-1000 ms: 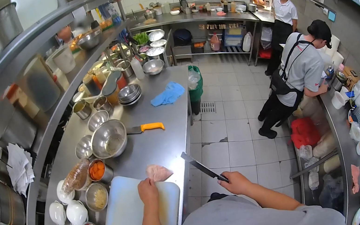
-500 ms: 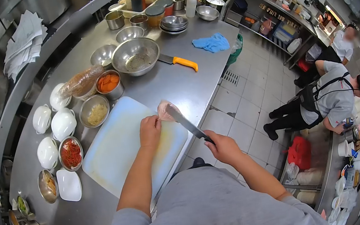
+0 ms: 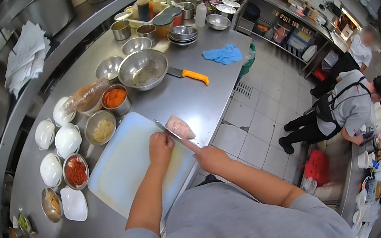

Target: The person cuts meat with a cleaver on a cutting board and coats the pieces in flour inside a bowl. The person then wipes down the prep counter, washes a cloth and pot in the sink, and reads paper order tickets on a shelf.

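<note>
Our right hand [image 3: 213,159] grips the knife [image 3: 169,130] beside the meat [image 3: 180,127]; our left hand [image 3: 161,148] curls near it, pinch unclear. We should tuck the left fingertips [image 3: 169,140] back.

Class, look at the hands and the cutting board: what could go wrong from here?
1. The left hand is right beside the blade of the knife held in the right hand, so a slip could cut its fingers.
2. The meat appears to reach past the edge of the cutting board, so it might shift under the blade.
3. An orange-handled knife lies uncovered on the table; someone could brush against it.
</note>
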Demonstrator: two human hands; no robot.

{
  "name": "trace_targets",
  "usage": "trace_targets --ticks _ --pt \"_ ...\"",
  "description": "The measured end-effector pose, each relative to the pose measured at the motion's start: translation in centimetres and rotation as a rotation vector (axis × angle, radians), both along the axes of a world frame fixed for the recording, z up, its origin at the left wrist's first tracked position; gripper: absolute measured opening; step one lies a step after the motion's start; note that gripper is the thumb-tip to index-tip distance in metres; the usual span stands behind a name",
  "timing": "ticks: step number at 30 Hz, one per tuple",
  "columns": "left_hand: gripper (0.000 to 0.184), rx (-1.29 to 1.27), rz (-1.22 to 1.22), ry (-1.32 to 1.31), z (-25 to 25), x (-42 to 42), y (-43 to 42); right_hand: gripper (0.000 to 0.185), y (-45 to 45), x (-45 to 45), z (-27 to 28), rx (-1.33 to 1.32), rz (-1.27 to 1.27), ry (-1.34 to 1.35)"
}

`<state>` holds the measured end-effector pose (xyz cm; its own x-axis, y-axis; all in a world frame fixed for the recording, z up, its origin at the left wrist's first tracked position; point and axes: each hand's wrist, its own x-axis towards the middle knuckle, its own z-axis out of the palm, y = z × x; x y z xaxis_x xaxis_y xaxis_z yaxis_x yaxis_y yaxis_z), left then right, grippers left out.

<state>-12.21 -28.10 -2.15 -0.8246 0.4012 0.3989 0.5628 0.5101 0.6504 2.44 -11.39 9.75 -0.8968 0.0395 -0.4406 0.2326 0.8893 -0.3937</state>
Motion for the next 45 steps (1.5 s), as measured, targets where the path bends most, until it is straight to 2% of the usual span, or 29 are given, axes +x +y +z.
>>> trace_targets --ticks 4,6,10,12,16,20,23,24,27,29,30,32,33,34,35,36,38,42,44,45 --pt "0.015 0.000 -0.015 0.014 0.4 0.3 0.0 0.070 -0.9 -3.0 -0.3 -0.026 0.019 0.118" --pt "0.014 -0.032 -0.038 0.035 0.5 0.4 -0.1 0.082 -1.0 -4.0 -0.9 -0.090 0.011 0.147" --pt "0.013 -0.060 -0.043 0.023 0.5 1.0 0.2 0.086 -0.7 -3.8 -1.5 -0.129 -0.052 0.231" --pt "0.012 -0.057 -0.062 0.046 0.2 1.6 -0.4 0.084 -0.6 -3.5 -0.8 -0.107 -0.008 0.178" --pt "0.013 -0.225 0.063 -0.076 1.2 4.5 -4.1 0.082 -0.7 -2.9 -0.6 -0.134 -0.060 0.198" --pt "0.011 -0.306 0.180 -0.089 1.5 8.3 -9.5 0.079 -1.4 -1.7 0.0 -0.021 0.020 0.188" --pt "0.009 -0.142 0.264 -0.195 1.0 10.7 -12.3 0.076 -2.5 -0.9 -1.4 0.061 0.147 0.220" --pt "0.009 -0.137 0.261 -0.195 1.3 11.1 -12.7 0.075 -3.2 -0.6 -2.2 0.067 0.229 0.249" --pt "0.011 -0.163 0.261 -0.105 1.9 12.3 -14.0 0.073 -6.5 0.7 -5.5 0.063 0.220 0.215" --pt "0.013 -0.247 0.292 -0.278 2.1 12.7 -14.9 0.064 -7.8 1.2 -4.0 0.035 0.221 0.125" --pt "0.013 -0.249 0.282 -0.274 2.1 12.9 -15.5 0.064 -8.2 1.5 -4.3 0.034 0.210 0.127" --pt "0.016 -0.270 0.226 -0.213 1.9 13.6 -16.2 0.054 -9.1 2.7 -5.7 0.218 0.279 0.404" --pt "0.016 -0.271 0.217 -0.219 1.7 13.9 -16.3 0.052 -8.9 3.0 -5.0 0.194 0.315 0.432" --pt "0.017 -0.114 0.177 -0.447 1.5 13.9 -16.3 0.052 -8.5 3.2 -5.1 0.195 0.311 0.425" --pt "0.017 0.045 0.136 -0.672 1.5 14.1 -16.1 0.052 -8.1 3.5 -5.2 0.059 0.404 0.540" --pt "0.017 0.042 0.134 -0.676 2.8 14.5 -15.0 0.053 -7.7 3.7 -5.4 -0.081 0.493 0.655" --pt "0.020 0.291 0.087 -1.015 6.5 15.2 -11.6 0.052 -7.0 4.1 -6.2 -0.176 0.498 0.683" --pt "0.015 0.340 0.018 -1.107 7.3 14.9 -5.8 0.050 -2.2 5.0 -6.9 -0.381 0.430 0.651" --pt "0.013 0.529 -0.047 -1.322 8.2 15.2 -1.8 0.051 1.4 6.0 -6.2 -0.442 0.398 0.654" --pt "0.013 0.535 -0.042 -1.316 8.5 15.6 0.5 0.052 3.5 6.7 -6.0 -0.465 0.358 0.677"
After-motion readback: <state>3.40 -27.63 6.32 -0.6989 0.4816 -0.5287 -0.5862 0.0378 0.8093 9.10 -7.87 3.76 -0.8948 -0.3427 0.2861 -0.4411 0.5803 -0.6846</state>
